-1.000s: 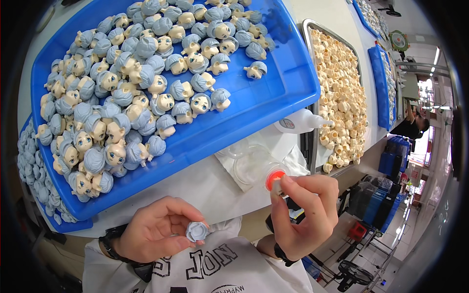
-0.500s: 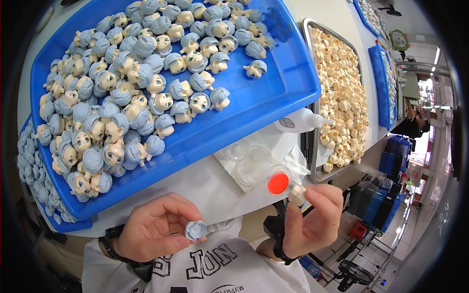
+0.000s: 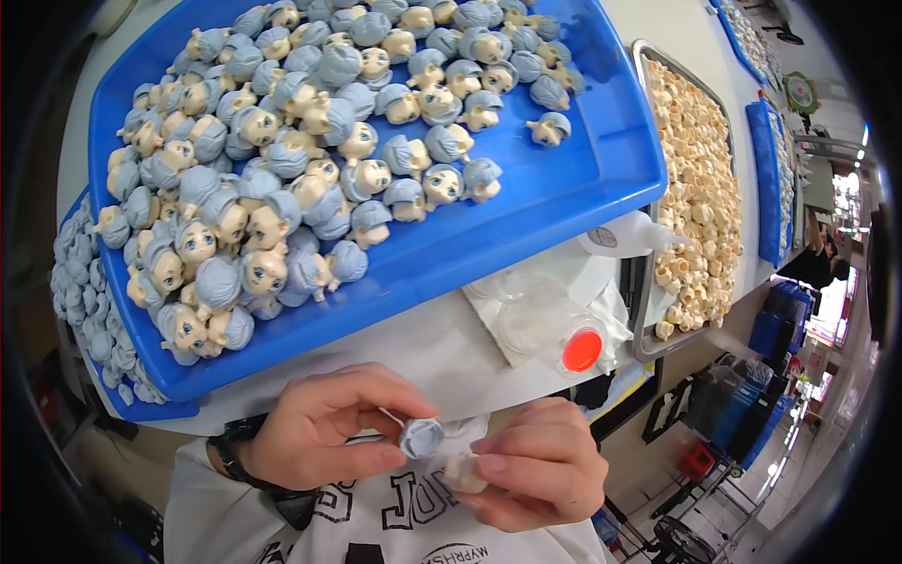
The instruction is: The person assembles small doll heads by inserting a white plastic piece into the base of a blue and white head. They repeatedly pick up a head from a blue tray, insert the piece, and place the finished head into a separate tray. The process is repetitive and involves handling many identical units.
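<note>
Your left hand (image 3: pixel 324 432) pinches a grey-blue hair piece (image 3: pixel 421 437); your right hand (image 3: pixel 540 470) — at its 3 o'clock — grips a pale head piece (image 3: pixel 462 473), both closed tight.

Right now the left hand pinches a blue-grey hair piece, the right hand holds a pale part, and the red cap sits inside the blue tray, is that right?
Not quite. In the head view the red cap sits on the white table, outside the blue tray. The left hand does pinch the hair piece, and the right hand holds the pale part.
</note>
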`<action>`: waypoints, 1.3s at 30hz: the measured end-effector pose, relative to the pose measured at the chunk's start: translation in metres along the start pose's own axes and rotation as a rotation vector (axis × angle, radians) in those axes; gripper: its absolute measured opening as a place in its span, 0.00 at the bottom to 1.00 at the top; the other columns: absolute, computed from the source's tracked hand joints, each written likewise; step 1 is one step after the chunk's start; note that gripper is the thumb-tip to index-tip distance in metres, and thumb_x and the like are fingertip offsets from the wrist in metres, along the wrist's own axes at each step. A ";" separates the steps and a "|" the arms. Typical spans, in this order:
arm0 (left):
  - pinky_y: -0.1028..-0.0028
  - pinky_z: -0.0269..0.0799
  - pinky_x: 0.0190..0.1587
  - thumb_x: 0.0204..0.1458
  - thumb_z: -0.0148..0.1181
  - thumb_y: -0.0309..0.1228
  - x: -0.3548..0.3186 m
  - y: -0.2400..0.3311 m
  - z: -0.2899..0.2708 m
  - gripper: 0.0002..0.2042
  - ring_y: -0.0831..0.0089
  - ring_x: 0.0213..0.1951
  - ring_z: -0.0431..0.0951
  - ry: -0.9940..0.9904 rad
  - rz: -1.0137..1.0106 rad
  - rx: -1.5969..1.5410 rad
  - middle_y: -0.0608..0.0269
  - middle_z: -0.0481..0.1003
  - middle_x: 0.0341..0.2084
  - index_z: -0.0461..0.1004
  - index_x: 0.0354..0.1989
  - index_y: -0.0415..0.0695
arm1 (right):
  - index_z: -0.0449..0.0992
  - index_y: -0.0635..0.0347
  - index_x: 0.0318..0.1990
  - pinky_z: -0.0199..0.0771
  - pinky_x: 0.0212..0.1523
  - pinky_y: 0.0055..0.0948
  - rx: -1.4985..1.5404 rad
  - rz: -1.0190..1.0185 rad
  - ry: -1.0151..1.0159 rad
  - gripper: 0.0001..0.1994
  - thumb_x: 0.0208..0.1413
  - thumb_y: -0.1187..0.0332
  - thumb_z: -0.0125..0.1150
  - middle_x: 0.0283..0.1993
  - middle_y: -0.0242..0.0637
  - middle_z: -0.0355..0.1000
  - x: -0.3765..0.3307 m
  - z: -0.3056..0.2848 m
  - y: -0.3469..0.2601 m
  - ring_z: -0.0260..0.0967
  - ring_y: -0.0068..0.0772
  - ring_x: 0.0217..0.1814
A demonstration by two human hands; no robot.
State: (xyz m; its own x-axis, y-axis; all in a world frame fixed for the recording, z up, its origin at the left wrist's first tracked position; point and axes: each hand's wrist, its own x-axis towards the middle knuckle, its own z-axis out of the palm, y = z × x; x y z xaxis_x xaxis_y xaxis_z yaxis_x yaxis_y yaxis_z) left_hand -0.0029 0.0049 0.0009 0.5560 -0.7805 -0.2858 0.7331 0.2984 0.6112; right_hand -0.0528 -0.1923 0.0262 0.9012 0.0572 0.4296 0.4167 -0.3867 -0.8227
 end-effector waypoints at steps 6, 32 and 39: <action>0.71 0.67 0.46 0.42 0.58 0.16 -0.001 0.001 0.004 0.16 0.67 0.44 0.69 0.100 -0.028 -0.060 0.51 0.66 0.40 0.67 0.42 0.29 | 0.75 0.64 0.31 0.59 0.18 0.18 -0.129 -0.006 -0.009 0.18 0.24 0.77 0.68 0.25 0.38 0.71 0.000 0.016 -0.001 0.63 0.25 0.20; 0.84 0.65 0.34 0.54 0.49 0.28 0.000 0.005 0.006 0.29 0.84 0.31 0.69 0.033 -0.268 -0.079 0.57 0.72 0.35 0.39 0.59 0.39 | 0.74 0.65 0.29 0.55 0.14 0.22 -0.110 0.113 -0.107 0.16 0.34 0.64 0.67 0.20 0.34 0.64 -0.005 0.028 0.003 0.57 0.27 0.15; 0.82 0.65 0.39 0.54 0.49 0.27 0.000 0.004 0.005 0.23 0.83 0.35 0.69 -0.066 -0.281 0.001 0.64 0.71 0.32 0.51 0.57 0.42 | 0.74 0.65 0.31 0.57 0.15 0.22 0.020 0.081 -0.065 0.18 0.32 0.64 0.70 0.21 0.34 0.65 -0.010 0.025 0.009 0.59 0.27 0.16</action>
State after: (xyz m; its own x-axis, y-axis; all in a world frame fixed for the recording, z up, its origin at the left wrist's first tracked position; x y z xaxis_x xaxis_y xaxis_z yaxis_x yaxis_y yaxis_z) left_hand -0.0017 0.0033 0.0069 0.3040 -0.8666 -0.3957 0.8546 0.0645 0.5153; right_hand -0.0549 -0.1734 0.0056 0.9377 0.0867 0.3364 0.3436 -0.3738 -0.8615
